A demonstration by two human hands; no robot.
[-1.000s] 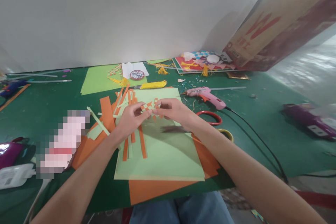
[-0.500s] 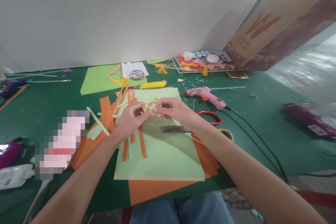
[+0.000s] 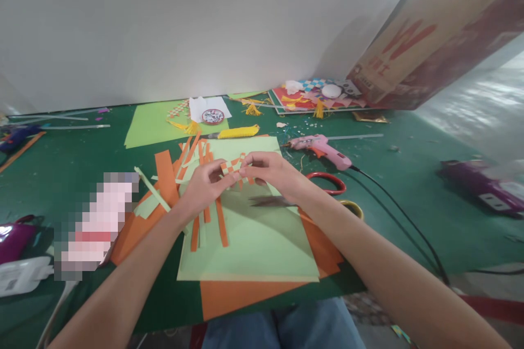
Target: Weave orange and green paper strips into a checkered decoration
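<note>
Your left hand (image 3: pixel 207 181) and right hand (image 3: pixel 270 170) both pinch a small woven piece (image 3: pixel 230 167) of orange and pale paper strips between thumb and fingers, holding it above the far part of a pale green sheet (image 3: pixel 257 251) near the middle of the green worktop's (image 3: pixel 409 163) near edge. Loose orange strips (image 3: pixel 221 221) lie on that sheet's left side, and scissors (image 3: pixel 272 202) lie partly beneath your right forearm. Toward the far right, a brown and dark-red package (image 3: pixel 442 43) carries a big red mark like a slanted W, with smaller red characters below, too blurred to read. By the worktop's far edge, left of centre, a round badge (image 3: pixel 213 116) shows dark, illegible marks. At the left edge, a white bottle (image 3: pixel 22 276) bears a label with tiny unreadable print; toward the right edge, a purple tool (image 3: pixel 478 185) has a pale, unreadable label. A pink glue gun (image 3: pixel 321 150) lies beyond the scissors.
</note>
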